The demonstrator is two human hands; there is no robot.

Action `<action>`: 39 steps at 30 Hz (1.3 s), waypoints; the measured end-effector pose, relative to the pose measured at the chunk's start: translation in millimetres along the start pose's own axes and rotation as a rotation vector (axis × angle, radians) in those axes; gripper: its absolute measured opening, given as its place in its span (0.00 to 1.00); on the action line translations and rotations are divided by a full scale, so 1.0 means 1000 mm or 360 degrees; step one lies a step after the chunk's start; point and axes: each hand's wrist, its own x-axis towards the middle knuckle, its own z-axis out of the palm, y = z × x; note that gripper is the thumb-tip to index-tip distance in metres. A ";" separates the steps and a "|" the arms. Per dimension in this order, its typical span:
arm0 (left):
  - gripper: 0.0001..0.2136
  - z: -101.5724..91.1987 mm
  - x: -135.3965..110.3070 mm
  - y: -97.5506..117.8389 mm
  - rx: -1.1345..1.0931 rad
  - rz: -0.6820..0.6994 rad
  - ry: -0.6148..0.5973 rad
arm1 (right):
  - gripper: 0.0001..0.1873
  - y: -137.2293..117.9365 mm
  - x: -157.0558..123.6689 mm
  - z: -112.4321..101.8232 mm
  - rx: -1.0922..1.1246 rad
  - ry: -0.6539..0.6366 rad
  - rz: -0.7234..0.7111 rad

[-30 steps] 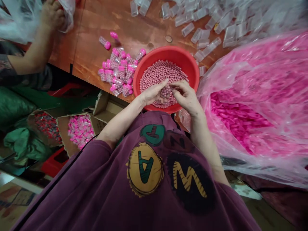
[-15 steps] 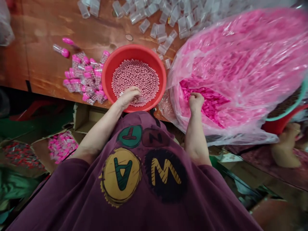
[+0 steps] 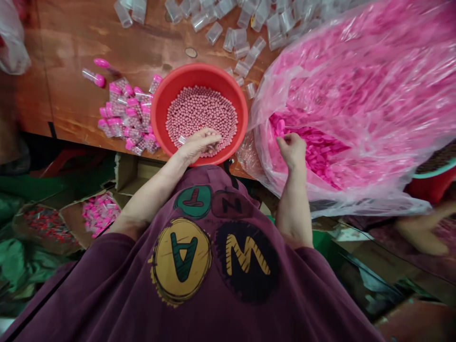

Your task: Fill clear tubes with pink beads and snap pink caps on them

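Collecting a pink plastic piece [image 3: 280, 127] beside a bowl of beads.
Right hand [image 3: 294, 149] pinches it at the opening of the plastic bag [image 3: 363, 95], three o'clock of the red bowl [image 3: 199, 76]; left hand [image 3: 200, 144], at six o'clock over pink beads [image 3: 199, 109], curls around a mostly hidden clear tube [image 3: 182, 140]. Next seemingly calls for keeping it steady. Capped bottles [image 3: 131, 113]: nine o'clock.

This looks like a workshop for small plastic goods. Parts lie in bulk on a worn brown wooden table [image 3: 78, 52]: a round red plastic basin [image 3: 199, 73] of small pink beads [image 3: 199, 107], loose clear plastic cups [image 3: 214, 33], bead-filled clear tubes with pink caps [image 3: 132, 112] and a large translucent bag [image 3: 349, 80] of bright pink plastic pieces [image 3: 322, 149]. Brown cardboard boxes [image 3: 72, 219] hold more pieces below; a co-worker's bare arm [image 3: 422, 232] shows at the right.
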 end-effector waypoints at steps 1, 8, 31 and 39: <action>0.12 0.004 0.001 0.001 -0.0009 0.0014 -0.0023 | 0.20 -0.006 -0.012 -0.004 0.0117 -0.0091 -0.0004; 0.14 0.034 0.013 0.013 -0.0078 0.0207 0.0038 | 0.33 -0.089 -0.062 0.024 0.0584 -0.0999 -0.0206; 0.10 -0.023 -0.020 0.030 -0.0349 -0.0002 0.0105 | 0.34 -0.139 -0.046 0.105 0.0955 -0.0653 -0.0495; 0.13 -0.028 -0.021 0.022 -0.0287 0.0037 0.0069 | 0.21 -0.180 -0.062 0.094 0.0531 -0.0469 -0.0883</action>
